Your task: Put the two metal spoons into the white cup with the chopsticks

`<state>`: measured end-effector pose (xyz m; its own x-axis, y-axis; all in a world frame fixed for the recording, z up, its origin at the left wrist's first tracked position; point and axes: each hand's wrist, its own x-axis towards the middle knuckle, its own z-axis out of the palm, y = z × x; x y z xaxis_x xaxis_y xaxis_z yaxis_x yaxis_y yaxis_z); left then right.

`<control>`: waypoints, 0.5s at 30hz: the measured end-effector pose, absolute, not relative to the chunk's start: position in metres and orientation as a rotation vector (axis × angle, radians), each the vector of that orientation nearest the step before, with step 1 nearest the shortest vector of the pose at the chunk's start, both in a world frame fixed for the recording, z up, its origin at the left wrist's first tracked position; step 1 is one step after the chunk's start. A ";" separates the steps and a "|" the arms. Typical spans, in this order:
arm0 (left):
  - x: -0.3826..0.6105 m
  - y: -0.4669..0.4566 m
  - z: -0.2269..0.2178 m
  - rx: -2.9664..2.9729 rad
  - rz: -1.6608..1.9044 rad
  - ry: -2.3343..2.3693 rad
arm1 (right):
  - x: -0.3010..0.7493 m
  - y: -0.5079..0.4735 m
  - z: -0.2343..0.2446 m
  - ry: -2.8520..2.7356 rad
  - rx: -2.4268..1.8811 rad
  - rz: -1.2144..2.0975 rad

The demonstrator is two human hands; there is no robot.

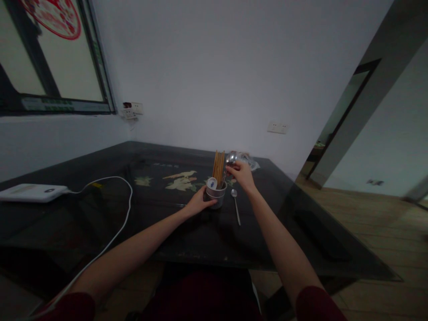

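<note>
We've got a dark glass table here: metal cup, spoon, white box, cable.

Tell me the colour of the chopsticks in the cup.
The chopsticks are orange-brown; head view.

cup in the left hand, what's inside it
Wooden chopsticks stand upright in the cup, beside a white spoon. The right hand holds a metal spoon, its handle pointing into the cup. The cup wall hides all their lower ends.

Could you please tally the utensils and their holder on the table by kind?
Metal spoons: 2, one in the right hand
White spoon: 1
Chopstick bundle: 1
Cup: 1
Total: 5
</note>
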<state>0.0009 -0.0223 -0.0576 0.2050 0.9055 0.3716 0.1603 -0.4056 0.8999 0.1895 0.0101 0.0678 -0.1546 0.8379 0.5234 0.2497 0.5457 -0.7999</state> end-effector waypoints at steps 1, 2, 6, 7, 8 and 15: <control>0.001 -0.022 -0.058 1.728 1.260 1.005 | 0.189 0.011 0.067 -1.691 -0.938 0.683; 0.001 -0.022 -0.057 1.725 1.258 1.005 | 0.189 0.012 0.065 -1.690 -0.955 0.698; 0.001 -0.024 -0.056 1.745 1.239 1.012 | 0.187 0.011 0.057 -1.668 -0.981 0.772; 0.000 -0.024 -0.055 1.756 1.230 1.021 | 0.187 0.011 0.055 -1.655 -0.984 0.785; 0.000 -0.024 -0.055 1.767 1.220 1.033 | 0.186 0.011 0.052 -1.639 -0.991 0.795; -0.001 -0.023 -0.056 1.768 1.216 1.062 | 0.182 0.013 0.029 -1.544 -1.005 0.823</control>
